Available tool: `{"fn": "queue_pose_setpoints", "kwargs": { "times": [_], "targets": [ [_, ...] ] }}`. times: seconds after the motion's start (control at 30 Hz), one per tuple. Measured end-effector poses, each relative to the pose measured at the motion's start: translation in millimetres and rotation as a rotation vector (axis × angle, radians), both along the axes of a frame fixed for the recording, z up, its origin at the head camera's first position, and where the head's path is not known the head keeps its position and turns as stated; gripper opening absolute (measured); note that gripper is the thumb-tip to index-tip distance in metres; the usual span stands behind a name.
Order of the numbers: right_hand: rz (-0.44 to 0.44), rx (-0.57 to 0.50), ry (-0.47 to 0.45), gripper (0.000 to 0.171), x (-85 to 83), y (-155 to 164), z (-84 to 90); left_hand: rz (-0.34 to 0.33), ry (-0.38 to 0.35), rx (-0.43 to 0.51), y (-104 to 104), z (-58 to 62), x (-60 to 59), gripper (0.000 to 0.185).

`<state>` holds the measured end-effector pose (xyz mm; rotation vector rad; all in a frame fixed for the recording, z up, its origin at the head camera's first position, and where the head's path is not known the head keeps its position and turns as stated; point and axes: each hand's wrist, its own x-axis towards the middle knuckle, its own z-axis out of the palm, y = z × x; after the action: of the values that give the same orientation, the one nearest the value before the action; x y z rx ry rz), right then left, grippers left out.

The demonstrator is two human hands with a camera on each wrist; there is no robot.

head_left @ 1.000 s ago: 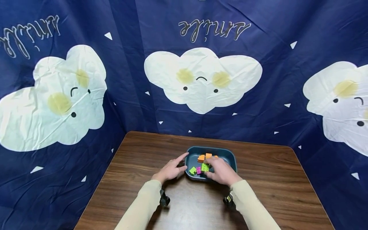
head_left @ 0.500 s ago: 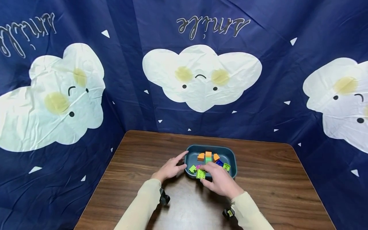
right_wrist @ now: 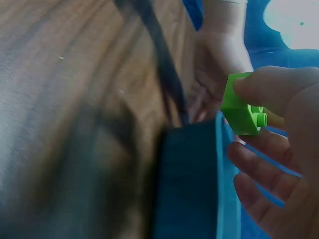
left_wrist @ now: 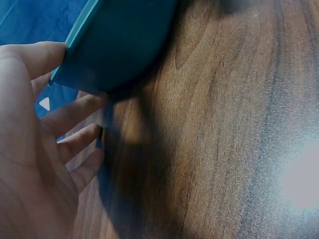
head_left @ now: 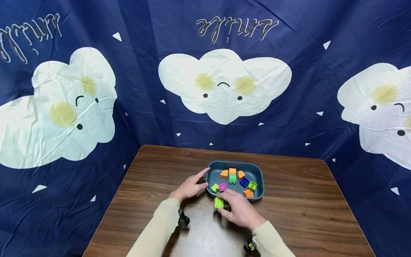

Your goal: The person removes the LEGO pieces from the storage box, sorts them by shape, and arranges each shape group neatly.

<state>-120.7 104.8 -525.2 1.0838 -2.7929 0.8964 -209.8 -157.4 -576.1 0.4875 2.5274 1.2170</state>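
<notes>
My right hand [head_left: 239, 210] pinches a lime green toy building block [head_left: 218, 203] between thumb and fingers, just outside the near rim of a dark teal bin [head_left: 260, 178]. Studs show on one face of that block [right_wrist: 241, 107] in the right wrist view. Beside the bin's left end, my left hand [head_left: 188, 187] has its fingers spread, with fingertips touching the rim and outer wall [left_wrist: 114, 45]. Inside the bin lie a magenta block [head_left: 222, 187], another lime block [head_left: 214, 187], a green block [head_left: 232, 179], a blue block [head_left: 244, 182] and several orange pieces [head_left: 248, 193].
One more lime block [head_left: 252, 186] lies at the bin's right side. The bin stands on a brown wood-grain table [head_left: 298, 200]. Behind the table hangs a navy cloth [head_left: 141, 117] printed with white clouds. A dark wrist camera [head_left: 183, 218] sits on the left wrist.
My right hand has carried the lime block from inside the bin, over its near rim, toward the front left. Blocks that it covered now show. The left hand stays at the bin.
</notes>
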Motion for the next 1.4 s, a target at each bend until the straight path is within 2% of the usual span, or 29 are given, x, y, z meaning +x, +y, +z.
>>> {"fn": "queue_pose_setpoints", "kwargs": {
  "times": [0.27,0.5,0.77,1.07,1.4],
  "targets": [
    [0.014,0.032,-0.098,0.036,2.4,-11,-22.1,-0.005,-0.005,-0.005,0,0.8,-0.5,0.067],
    [0.028,0.023,-0.111,0.037,1.4,-19,-45.0,-0.001,-0.008,-0.007,-1,-0.3,-0.8,0.068],
    [0.026,0.027,-0.178,0.033,-0.8,-29,-58.2,0.007,-0.016,-0.008,-1,0.0,0.8,0.068],
    [-0.013,0.037,-0.196,0.031,-1.6,-35,-67.0,0.011,-0.008,-0.007,-1,-2.3,0.1,0.067],
    [-0.034,0.04,-0.116,0.031,-2.9,-40,-69.4,0.01,-0.02,-0.016,-2,-2.1,0.7,0.067]
  ]
}}
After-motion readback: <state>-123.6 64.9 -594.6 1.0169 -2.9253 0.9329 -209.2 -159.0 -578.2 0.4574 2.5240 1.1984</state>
